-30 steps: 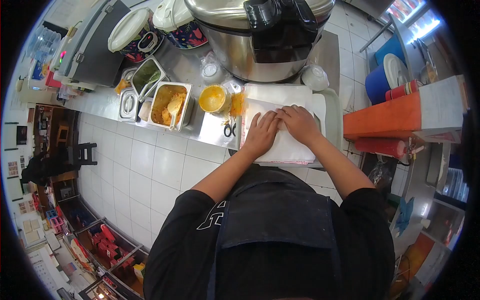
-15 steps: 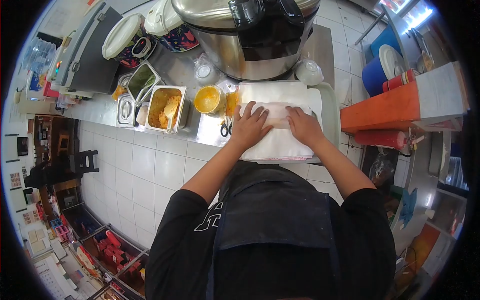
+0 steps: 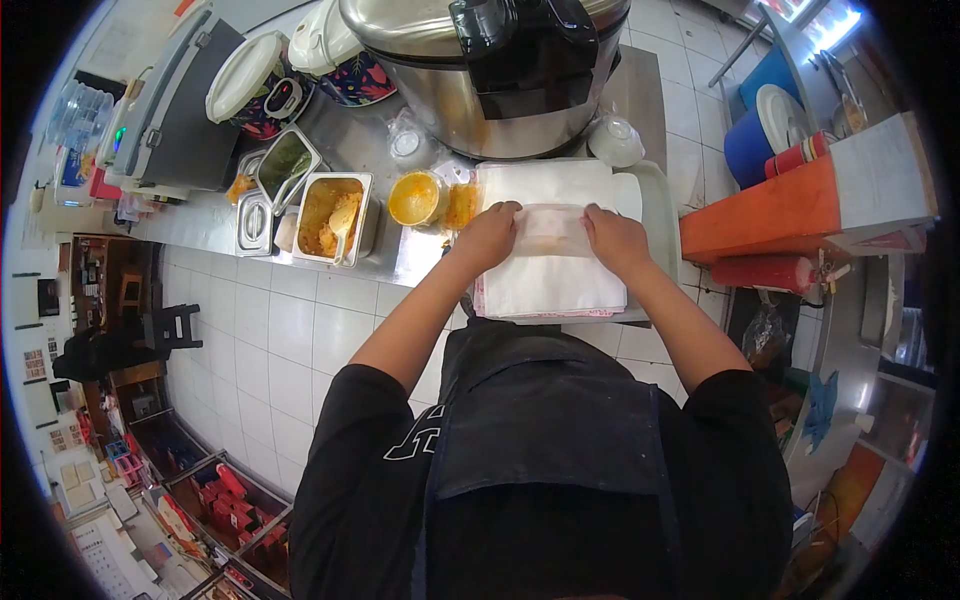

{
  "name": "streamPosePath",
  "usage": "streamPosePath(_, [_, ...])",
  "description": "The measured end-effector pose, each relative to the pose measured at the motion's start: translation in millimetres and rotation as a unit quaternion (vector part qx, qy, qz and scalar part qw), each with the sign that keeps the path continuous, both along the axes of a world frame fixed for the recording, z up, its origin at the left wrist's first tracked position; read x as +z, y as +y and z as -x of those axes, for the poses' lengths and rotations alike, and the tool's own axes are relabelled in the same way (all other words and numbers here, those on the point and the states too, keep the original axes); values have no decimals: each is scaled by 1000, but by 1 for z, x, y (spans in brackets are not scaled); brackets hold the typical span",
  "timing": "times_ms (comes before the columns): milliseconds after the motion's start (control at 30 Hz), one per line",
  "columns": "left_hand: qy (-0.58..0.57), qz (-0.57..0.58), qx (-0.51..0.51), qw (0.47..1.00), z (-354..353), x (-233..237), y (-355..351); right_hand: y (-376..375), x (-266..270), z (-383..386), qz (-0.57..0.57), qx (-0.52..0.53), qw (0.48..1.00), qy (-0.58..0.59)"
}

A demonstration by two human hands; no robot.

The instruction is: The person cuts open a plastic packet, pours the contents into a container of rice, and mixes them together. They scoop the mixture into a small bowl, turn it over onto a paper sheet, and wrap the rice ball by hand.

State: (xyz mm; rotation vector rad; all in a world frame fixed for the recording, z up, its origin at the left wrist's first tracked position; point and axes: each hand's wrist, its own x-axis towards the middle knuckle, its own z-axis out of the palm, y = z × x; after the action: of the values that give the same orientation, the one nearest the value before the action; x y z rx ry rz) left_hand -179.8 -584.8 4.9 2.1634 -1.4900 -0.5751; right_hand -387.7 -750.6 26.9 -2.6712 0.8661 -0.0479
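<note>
A stack of white paper sheets lies on a pale tray at the counter's front edge. Across its middle is a folded paper wrap, with something pale brown showing faintly through it. My left hand has its fingers curled round the wrap's left end. At the right end, my right hand grips it the same way. What lies inside the wrap is hidden.
Left of the paper stand a yellow-smeared cup, a steel pan of orange food with a spoon and a pan of greens. A large steel cooker rises behind. An orange box is at right.
My hands have gone from lying with spread fingers on the paper to gripping the wrap's two ends. The left hand has turned inward, its fingers now curled.
</note>
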Motion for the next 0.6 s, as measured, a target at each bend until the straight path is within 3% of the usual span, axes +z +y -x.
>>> streamPosePath(67, [-35, -14, -10, 999, 1, 5, 1, -3, -9, 6, 25, 8, 1000, 16])
streamPosePath(167, [-85, -42, -33, 995, 4, 12, 5, -9, -4, 19, 125, 100, 987, -28])
streamPosePath(267, [-132, -66, -82, 986, 5, 9, 8, -22, -21, 27, 142, 181, 967, -113])
streamPosePath(367, [-156, -82, -131, 976, 3, 15, 11, -27, -17, 28, 122, 227, 964, -67])
streamPosePath(467, [-157, -92, -169, 969, -3, 16, 13, -30, -9, 32, 192, 282, 935, -96])
streamPosePath(600, [-185, -86, -221, 954, -5, 31, 20, -42, -25, 41, 119, 357, 925, -61])
